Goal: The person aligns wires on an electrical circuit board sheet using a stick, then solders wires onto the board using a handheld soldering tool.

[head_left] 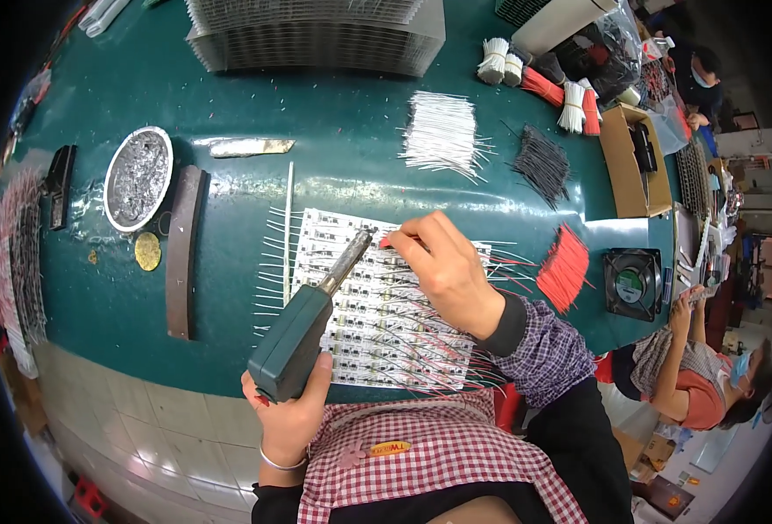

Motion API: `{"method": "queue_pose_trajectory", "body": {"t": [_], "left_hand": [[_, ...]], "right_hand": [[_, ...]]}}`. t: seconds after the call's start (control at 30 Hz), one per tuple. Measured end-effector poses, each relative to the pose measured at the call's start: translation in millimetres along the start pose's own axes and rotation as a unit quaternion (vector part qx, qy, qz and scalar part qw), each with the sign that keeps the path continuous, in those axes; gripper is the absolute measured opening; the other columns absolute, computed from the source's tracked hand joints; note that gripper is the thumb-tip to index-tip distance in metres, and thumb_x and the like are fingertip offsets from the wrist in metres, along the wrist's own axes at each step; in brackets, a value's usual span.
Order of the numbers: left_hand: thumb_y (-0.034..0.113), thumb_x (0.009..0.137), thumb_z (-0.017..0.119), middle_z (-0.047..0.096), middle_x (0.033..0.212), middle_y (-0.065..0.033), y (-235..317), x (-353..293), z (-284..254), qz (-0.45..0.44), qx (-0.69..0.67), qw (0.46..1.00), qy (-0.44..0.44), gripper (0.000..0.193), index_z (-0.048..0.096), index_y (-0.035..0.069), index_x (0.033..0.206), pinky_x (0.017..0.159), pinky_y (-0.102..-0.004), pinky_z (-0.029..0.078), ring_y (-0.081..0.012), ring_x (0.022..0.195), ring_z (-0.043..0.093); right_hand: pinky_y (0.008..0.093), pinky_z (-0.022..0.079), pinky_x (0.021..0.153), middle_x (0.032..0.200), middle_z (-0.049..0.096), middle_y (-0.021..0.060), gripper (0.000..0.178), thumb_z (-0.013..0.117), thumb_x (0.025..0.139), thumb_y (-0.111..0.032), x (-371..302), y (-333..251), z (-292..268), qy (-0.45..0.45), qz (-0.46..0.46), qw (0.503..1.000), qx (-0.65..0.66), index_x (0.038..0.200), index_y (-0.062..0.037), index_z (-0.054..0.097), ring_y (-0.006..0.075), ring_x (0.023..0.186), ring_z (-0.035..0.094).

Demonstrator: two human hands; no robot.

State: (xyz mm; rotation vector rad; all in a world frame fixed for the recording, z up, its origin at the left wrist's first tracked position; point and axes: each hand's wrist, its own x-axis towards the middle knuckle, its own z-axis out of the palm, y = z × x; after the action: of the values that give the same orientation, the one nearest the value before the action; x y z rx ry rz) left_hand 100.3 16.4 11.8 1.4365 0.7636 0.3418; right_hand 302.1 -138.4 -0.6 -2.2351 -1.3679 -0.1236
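My left hand (290, 423) is wrapped round the handle of a dark green soldering gun (293, 339). The gun's metal tip reaches the upper part of a white circuit board panel (355, 374), which carries rows of small dark components. My right hand (445, 272) hovers over the same panel, thumb and forefinger pinched on a short red wire (386, 242) close to the tip. Most of that wire is hidden by the fingers. Black, white and red wires stick out from the panel's right side; pale wires stick out on its left, beside a thin white stick (290, 223).
Bundles of white wires (444, 131), black wires (540, 164) and red wires (563, 269) lie to the right, near a small fan (633, 284) and a cardboard box (623, 175). Leftward are a metal bowl (169, 166) and a brown bar (180, 279). Co-workers sit at far right.
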Motion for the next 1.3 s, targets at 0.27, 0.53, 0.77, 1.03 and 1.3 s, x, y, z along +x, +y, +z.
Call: {"method": "queue_pose_trajectory", "body": {"t": [0.27,0.53,0.77,1.03,1.3], "left_hand": [[0.002,0.078,0.080,0.070,0.083,-0.0044,7.7,2.8,5.5,-0.003,0.066,0.998,-0.016,0.019,0.069,-0.003,0.093,0.063,-0.0257,0.049,-0.0084,0.070,0.061],[0.001,0.078,0.078,0.068,0.080,-0.0062,13.0,8.9,11.0,0.094,0.106,0.990,-0.019,0.018,0.068,-0.003,0.092,0.062,-0.0264,0.050,-0.0116,0.068,0.063],[0.001,0.077,0.079,0.071,0.082,-0.0073,4.3,-4.2,0.5,-0.001,0.069,0.998,0.006,0.021,0.071,-0.004,0.095,0.062,-0.0274,0.052,-0.0127,0.068,0.064],[0.002,0.077,0.080,0.072,0.086,-0.0083,7.3,-5.7,-0.7,-0.005,0.044,0.999,0.022,0.024,0.071,-0.005,0.098,0.065,-0.0274,0.052,-0.0138,0.072,0.067],[0.004,0.077,0.081,0.072,0.085,-0.0077,6.1,-10.5,-6.9,-0.006,0.063,0.998,0.020,0.024,0.072,-0.003,0.097,0.062,-0.0263,0.051,-0.0123,0.070,0.066]], "right_hand": [[0.0345,0.052,0.071,0.096,0.057,0.0107,0.025,0.064,0.075,0.003,-0.2,0.0,-0.8,0.000,-0.001,1.000,-0.008,0.100,0.0026,0.064,0.0256,0.089,0.058],[0.0345,0.051,0.071,0.095,0.057,0.0108,0.024,0.064,0.076,0.001,2.2,-1.6,-0.7,0.004,-0.006,1.000,-0.014,0.099,0.0027,0.064,0.0253,0.088,0.057],[0.0344,0.051,0.071,0.095,0.057,0.0107,0.024,0.064,0.076,0.001,1.7,-1.8,-1.4,-0.007,-0.003,1.000,-0.023,0.100,0.0027,0.064,0.0253,0.088,0.057],[0.0361,0.050,0.071,0.097,0.058,0.0116,0.028,0.065,0.074,0.001,-2.9,-1.2,-2.7,0.032,-0.011,0.999,-0.027,0.102,0.0026,0.062,0.0266,0.088,0.057],[0.0347,0.050,0.067,0.095,0.060,0.0126,0.038,0.064,0.067,0.008,-11.1,-10.0,-0.8,0.034,-0.011,0.999,0.012,0.105,0.0036,0.065,0.0270,0.083,0.059]]}}
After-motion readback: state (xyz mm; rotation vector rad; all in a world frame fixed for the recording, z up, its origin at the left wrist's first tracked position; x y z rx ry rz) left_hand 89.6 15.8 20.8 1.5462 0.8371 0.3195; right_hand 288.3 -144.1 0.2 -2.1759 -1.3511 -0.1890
